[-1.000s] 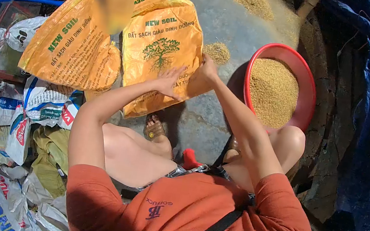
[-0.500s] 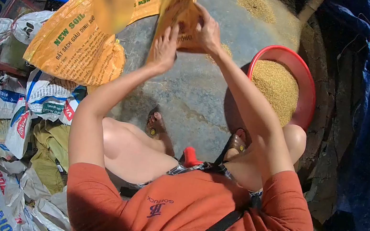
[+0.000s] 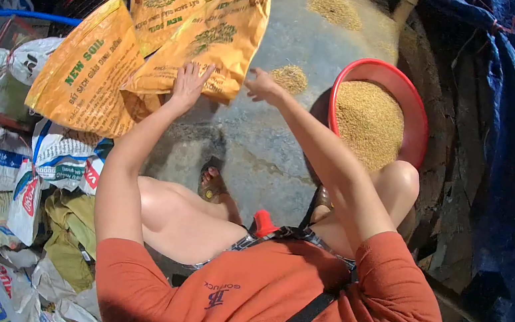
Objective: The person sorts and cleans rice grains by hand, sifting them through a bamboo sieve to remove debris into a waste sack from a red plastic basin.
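my left hand lies flat, fingers spread, on the orange soil sack — pinning it over the other sacks. my right hand hovers just beside its edge, fingers loosely parted, holding nothing — red basin of grain sits near.

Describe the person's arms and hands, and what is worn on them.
Both arms are bare from the short orange sleeves of a T-shirt down. The left hand and right hand wear no gloves; no watch or bracelet shows on the wrists. A dark strap crosses the shirt's chest.
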Available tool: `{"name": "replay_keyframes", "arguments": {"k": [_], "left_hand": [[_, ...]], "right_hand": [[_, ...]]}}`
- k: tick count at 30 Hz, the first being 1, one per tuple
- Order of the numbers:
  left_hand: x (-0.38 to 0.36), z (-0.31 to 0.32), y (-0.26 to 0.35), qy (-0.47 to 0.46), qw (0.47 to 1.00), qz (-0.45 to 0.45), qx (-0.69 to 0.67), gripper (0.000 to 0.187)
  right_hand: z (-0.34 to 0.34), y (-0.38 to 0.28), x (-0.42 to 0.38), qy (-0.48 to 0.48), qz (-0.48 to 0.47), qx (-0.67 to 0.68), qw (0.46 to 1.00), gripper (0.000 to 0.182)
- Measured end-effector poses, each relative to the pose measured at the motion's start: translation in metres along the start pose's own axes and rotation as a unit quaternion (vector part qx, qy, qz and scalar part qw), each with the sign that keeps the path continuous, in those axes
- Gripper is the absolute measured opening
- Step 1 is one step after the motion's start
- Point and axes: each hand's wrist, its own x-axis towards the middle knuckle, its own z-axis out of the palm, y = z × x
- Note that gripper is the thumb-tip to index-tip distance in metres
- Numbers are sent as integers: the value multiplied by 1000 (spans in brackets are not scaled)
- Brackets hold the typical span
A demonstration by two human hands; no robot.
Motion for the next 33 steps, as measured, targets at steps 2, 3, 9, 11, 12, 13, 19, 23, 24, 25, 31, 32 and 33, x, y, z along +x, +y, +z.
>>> {"name": "replay_keyframes", "arguments": {"k": [2, 3, 9, 11, 12, 13, 19, 23, 24, 25, 31, 32, 33], "left_hand": [[7, -6, 16, 9, 999, 9, -45, 52], [12, -13, 22, 12, 996, 13, -83, 51], [52, -46, 26, 103, 991, 13, -81, 44], [58, -40, 24, 100, 991, 52, -70, 42], [58, -42, 26, 73, 990, 49, -106, 41], [56, -41, 27, 73, 990, 52, -107, 41], [59, -41, 8, -19, 989, -21, -143, 56], [68, -34, -22, 0, 973, -116, -198, 58], [71, -40, -30, 12, 965, -131, -227, 54], [74, -41, -38, 22, 956, -144, -255, 51], [54, -34, -37, 191, 981, -30, -18, 36], [44, -24, -26, 157, 987, 2, 13, 36], [33, -10, -14, 124, 991, 34, 45, 36]], "right_hand": [[-7, 9, -11, -12, -3, 18, 1000, 49], [-9, 13, -14, -33, -11, 37, 999, 50], [-28, 19, -20, -57, 26, 394, 917, 37], [-35, 12, -13, -75, 45, 549, 831, 35], [-35, 12, -8, -40, 64, 557, 827, 31], [-36, 21, 6, -38, 64, 560, 825, 31], [-46, 4, 22, 59, 64, 463, 882, 25], [-49, -36, 9, 6, -23, 467, 884, 34], [-48, -42, 10, -7, -56, 476, 878, 33], [-47, -47, 13, -21, -87, 486, 869, 32], [-16, -18, 34, 4, 27, 432, 901, 13], [-7, 7, 41, 2, 36, 386, 922, 13], [3, 21, 31, 1, 45, 340, 939, 14]]}}
